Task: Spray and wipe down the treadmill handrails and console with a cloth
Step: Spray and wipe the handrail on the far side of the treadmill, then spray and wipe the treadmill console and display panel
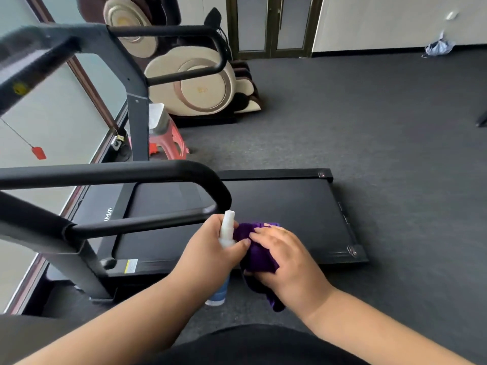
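Purple microfibre, bunched into a wad, is the nearest thing to watch: the cloth [257, 248] sits in the person's right hand [286, 255], fingers curled over its top and a tail of it hanging below the wrist. Just left of the cloth and touching it, the left hand [210, 248] wraps round a spray bottle [225, 255], thumb pressed across the neck; the bottle stands upright, white nozzle at the top, blue base below the palm. Which way the nozzle faces I cannot tell.

Both hands hang just below and right of the near handrail [147, 171], whose curved end comes down almost onto the nozzle. That rail runs off to the left from the cloth, a long black bar lying roughly level across the view, so the wipe would likely have to travel leftward and upward along it. The left hand is the nearer to the rail; the cloth hand lies on the far side of the bottle.

Beyond the cloth stretches the treadmill deck [276, 206], then the far handrail [168, 31] higher up. The console [31, 64] is blurred and cut off at the left edge, its face unreadable. Past it stand a red stool [171, 139] and a massage chair [200, 85].
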Demonstrator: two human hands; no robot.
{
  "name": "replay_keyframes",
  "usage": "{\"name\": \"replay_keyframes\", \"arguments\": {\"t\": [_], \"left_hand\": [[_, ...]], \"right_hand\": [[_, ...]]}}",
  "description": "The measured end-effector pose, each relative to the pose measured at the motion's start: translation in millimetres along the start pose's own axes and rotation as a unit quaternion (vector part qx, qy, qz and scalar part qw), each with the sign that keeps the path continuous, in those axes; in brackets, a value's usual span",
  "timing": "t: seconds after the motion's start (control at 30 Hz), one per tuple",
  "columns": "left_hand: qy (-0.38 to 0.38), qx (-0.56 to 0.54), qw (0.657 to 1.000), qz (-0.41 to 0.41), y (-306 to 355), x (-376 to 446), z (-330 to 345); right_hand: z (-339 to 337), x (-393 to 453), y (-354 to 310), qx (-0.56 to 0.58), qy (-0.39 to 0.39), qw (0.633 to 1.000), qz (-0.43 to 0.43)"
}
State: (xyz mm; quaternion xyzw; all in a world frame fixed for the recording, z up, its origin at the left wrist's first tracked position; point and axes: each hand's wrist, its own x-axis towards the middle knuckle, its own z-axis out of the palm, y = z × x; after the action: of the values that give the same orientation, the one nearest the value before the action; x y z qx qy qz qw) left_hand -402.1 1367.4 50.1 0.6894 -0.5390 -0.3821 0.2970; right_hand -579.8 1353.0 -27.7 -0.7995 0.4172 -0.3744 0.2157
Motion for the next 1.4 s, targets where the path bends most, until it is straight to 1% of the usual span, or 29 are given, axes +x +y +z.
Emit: {"name": "replay_keyframes", "arguments": {"t": [0.07, 0.2, 0.27, 0.3, 0.37, 0.43, 0.47, 0.53, 0.6, 0.7, 0.8, 0.83, 0.87, 0.93, 1.0, 1.03, 1.07, 1.1, 1.13, 1.17, 1.2, 1.3, 1.33, 1.37, 1.4], "left_hand": [[0.000, -0.009, 1.000, 0.004, 5, 3, 6], [0.000, -0.008, 0.999, 0.043, 14, 11, 12], [0.000, -0.002, 0.998, 0.064, 17, 21, 11], [-0.002, 0.002, 0.997, 0.071, 19, 27, 11], [-0.006, 0.009, 0.997, 0.082, 24, 39, 9], [-0.011, 0.007, 0.995, 0.096, 30, 51, 6], [-0.015, 0.006, 0.995, 0.102, 32, 56, 5], [-0.018, 0.011, 0.993, 0.119, 35, 68, 3], [-0.021, 0.021, 0.991, 0.129, 38, 78, 2], [-0.006, 0.047, 0.991, 0.129, 46, 89, 8], [0.021, 0.094, 0.986, 0.135, 57, 100, 23], [0.039, 0.107, 0.985, 0.132, 61, 104, 30], [0.062, 0.109, 0.985, 0.121, 66, 110, 38], [0.113, 0.081, 0.987, 0.087, 78, 120, 56], [0.154, 0.029, 0.987, 0.047, 96, 132, 76], [0.170, -0.002, 0.985, 0.027, 105, 140, 86], [0.189, -0.034, 0.981, 0.009, 114, 150, 95], [0.208, -0.069, 0.976, -0.009, 124, 160, 103], [0.227, -0.113, 0.967, -0.030, 133, 171, 111], [0.242, -0.168, 0.954, -0.054, 143, 181, 118], [0.251, -0.229, 0.937, -0.077, 152, 190, 124], [0.261, -0.381, 0.876, -0.142, 176, 208, 139], [0.257, -0.418, 0.856, -0.161, 183, 211, 142], [0.246, -0.448, 0.841, -0.177, 189, 214, 144], [0.229, -0.466, 0.833, -0.189, 193, 215, 145]], "right_hand": [[-8, -1, 5, 0.044, 0.001, 0.999, 0.019], [-21, 0, 23, 0.111, -0.003, 0.990, 0.083], [-26, 7, 38, 0.135, -0.019, 0.981, 0.138], [-29, 12, 45, 0.163, -0.032, 0.970, 0.177], [-35, 26, 57, 0.246, -0.069, 0.934, 0.251], [-35, 44, 70, 0.313, -0.120, 0.898, 0.285], [-34, 53, 76, 0.326, -0.139, 0.891, 0.285], [-30, 70, 86, 0.304, -0.151, 0.898, 0.279], [-33, 85, 94, 0.256, -0.160, 0.914, 0.271], [-52, 109, 104, 0.192, -0.176, 0.933, 0.248], [-67, 130, 120, 0.096, -0.178, 0.966, 0.162], [-72, 135, 130, 0.095, -0.182, 0.967, 0.148], [-78, 141, 139, 0.120, -0.190, 0.963, 0.151], [-96, 154, 154, 0.196, -0.215, 0.940, 0.179], [-116, 170, 176, 0.262, -0.253, 0.906, 0.214], [-126, 179, 189, 0.303, -0.280, 0.883, 0.225], [-135, 185, 202, 0.361, -0.310, 0.846, 0.239], [-141, 189, 217, 0.421, -0.343, 0.801, 0.252], [-147, 192, 229, 0.466, -0.378, 0.759, 0.252], [-154, 194, 240, 0.502, -0.402, 0.725, 0.247], [-161, 195, 247, 0.528, -0.409, 0.702, 0.246], [-180, 202, 254, 0.623, -0.380, 0.636, 0.253], [-186, 206, 254, 0.643, -0.368, 0.623, 0.252], [-192, 212, 254, 0.645, -0.349, 0.628, 0.260], [-197, 220, 252, 0.637, -0.323, 0.642, 0.277]]}}
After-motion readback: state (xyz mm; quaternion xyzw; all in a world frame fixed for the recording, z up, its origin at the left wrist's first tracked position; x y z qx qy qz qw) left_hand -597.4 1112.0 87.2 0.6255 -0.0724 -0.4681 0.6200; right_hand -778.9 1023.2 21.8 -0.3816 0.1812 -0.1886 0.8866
